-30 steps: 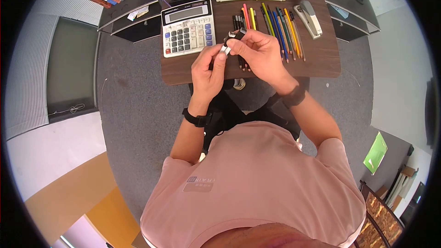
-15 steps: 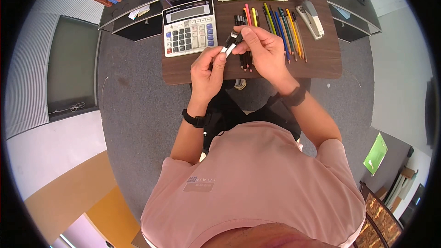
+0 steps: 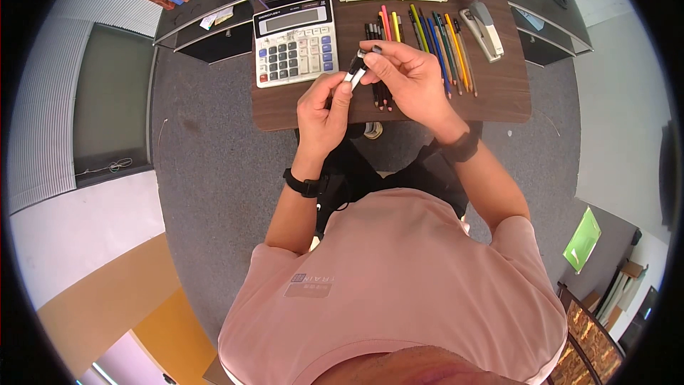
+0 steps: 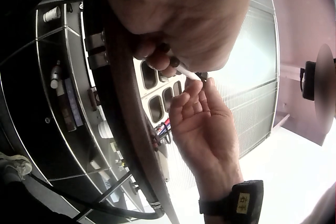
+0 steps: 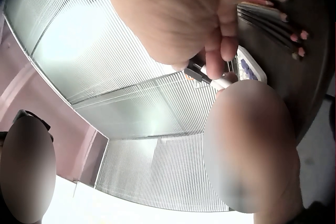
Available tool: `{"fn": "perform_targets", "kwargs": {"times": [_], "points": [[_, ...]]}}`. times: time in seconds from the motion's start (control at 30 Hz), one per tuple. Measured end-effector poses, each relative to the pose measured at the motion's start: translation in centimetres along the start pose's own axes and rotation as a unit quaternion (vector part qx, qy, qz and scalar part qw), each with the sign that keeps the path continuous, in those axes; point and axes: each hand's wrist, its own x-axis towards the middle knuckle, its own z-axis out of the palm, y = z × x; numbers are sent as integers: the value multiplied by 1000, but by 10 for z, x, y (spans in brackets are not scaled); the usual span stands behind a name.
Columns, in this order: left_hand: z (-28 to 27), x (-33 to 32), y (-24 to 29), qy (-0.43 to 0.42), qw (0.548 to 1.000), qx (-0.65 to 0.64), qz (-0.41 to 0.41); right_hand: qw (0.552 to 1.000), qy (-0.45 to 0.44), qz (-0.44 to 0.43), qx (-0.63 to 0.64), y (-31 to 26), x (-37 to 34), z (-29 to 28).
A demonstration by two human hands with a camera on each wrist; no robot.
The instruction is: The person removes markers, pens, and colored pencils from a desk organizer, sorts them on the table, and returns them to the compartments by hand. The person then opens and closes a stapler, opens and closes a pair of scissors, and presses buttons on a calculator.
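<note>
Wood-grain desk (image 3: pixel 491 103), near edge below you. Your L hand (image 3: pixel 324 110) pinches the white end of a slim b/w item (image 3: pixel 358 79), held above the desktop; your R hand (image 3: pixel 415 82) grips its dark end. Prob. light, stiff, smooth, hence slippery: take it mid-length, fingertips only. Beyond: calculator (image 3: pixel 305 57) on L, pencils (image 3: pixel 436 46) on R.
</note>
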Motion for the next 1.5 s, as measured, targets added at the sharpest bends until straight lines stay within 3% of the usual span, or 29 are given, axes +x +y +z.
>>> {"fn": "perform_targets", "kwargs": {"times": [0.4, 0.7, 0.87, 1.03, 1.27, 1.5], "points": [[3, -1, -6, -6, 1000, -11, 9, 999, -35, 1, -2, 3, -2, -3], [3, 3, 6, -8, 998, 54, 36, 999, -9, 37, -11, -2, -2, -4], [3, 4, 13, 3, 996, 77, 48, 997, 52, 50, 25, -2, 0, -6], [3, 5, 11, 1, 998, 64, 21, 997, 36, 58, 37, -2, 1, -13], [1, 7, 16, -3, 997, 61, 43, 993, 2, 92, 72, -10, -4, -15], [2, 5, 12, -9, 996, 64, 66, 996, -2, 87, 30, -16, -10, -13]]}}
